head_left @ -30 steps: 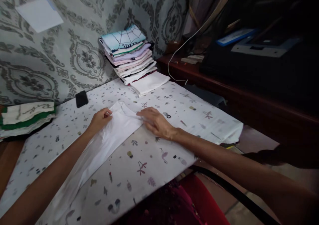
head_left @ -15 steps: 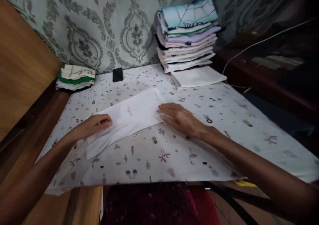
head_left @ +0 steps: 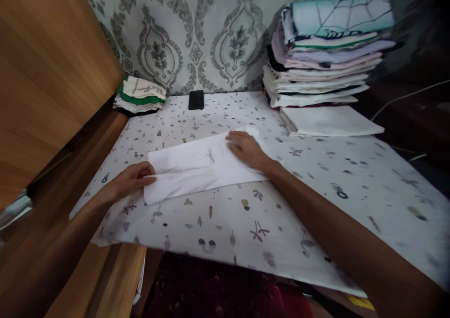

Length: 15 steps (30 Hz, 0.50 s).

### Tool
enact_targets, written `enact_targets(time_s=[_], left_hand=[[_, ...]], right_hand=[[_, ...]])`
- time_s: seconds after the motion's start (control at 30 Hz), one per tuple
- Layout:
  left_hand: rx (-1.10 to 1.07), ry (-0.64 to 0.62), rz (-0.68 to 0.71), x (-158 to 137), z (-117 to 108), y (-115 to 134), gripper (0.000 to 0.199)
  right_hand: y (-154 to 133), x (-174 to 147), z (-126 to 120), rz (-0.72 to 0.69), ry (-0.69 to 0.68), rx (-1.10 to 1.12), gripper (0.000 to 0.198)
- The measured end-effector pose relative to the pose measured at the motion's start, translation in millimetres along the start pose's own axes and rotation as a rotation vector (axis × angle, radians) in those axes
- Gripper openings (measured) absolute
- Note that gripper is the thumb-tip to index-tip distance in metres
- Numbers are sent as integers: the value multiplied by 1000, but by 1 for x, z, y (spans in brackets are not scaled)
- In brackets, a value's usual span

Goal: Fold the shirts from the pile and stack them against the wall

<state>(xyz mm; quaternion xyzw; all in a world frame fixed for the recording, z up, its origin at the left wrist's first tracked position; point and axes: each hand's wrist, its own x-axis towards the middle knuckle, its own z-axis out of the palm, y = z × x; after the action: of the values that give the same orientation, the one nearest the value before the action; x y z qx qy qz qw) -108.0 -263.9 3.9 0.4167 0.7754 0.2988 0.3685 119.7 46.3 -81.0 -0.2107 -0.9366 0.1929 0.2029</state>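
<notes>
A folded white cloth garment [head_left: 190,168] lies as a long strip across the middle of the table, with creases along its left half. At its left end, my left hand [head_left: 135,179] pinches the edge between thumb and fingers. My right hand [head_left: 248,151] rests palm down on the right part of the cloth, its fingers stretched over the upper edge. Which kind of garment it is cannot be made out.
A tall stack of folded clothes [head_left: 323,69] stands at the back right, with a folded white cloth [head_left: 330,122] before it. At the back left are a smaller clothes pile [head_left: 140,96] and a black phone-like object [head_left: 196,100]. A wooden cabinet [head_left: 52,74] borders the left.
The view has turned left. My left hand has come to the cloth's left edge and closed on it. My right hand has moved from the right edge further onto the cloth.
</notes>
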Motion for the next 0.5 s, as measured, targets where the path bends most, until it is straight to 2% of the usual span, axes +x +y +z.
enact_targets(time_s=[0.1,0.2,0.37,0.43,0.5], left_hand=[[-106,48,-66,1,3,-12,41],[-167,119,-41,0,9,-20,48],[-425,339,-11,-3,21,-20,55],[-453,358,-48,-3,25,-18,57],[-408,305,-67,-5,27,-17,59]], right_hand=[[-1,0,-3,11,21,23,27],[-6,0,-6,14,39,59,16],[-10,-3,-9,39,164,107,14],[-9,-3,-9,77,211,106,16],[-8,-2,-8,110,190,91,16]])
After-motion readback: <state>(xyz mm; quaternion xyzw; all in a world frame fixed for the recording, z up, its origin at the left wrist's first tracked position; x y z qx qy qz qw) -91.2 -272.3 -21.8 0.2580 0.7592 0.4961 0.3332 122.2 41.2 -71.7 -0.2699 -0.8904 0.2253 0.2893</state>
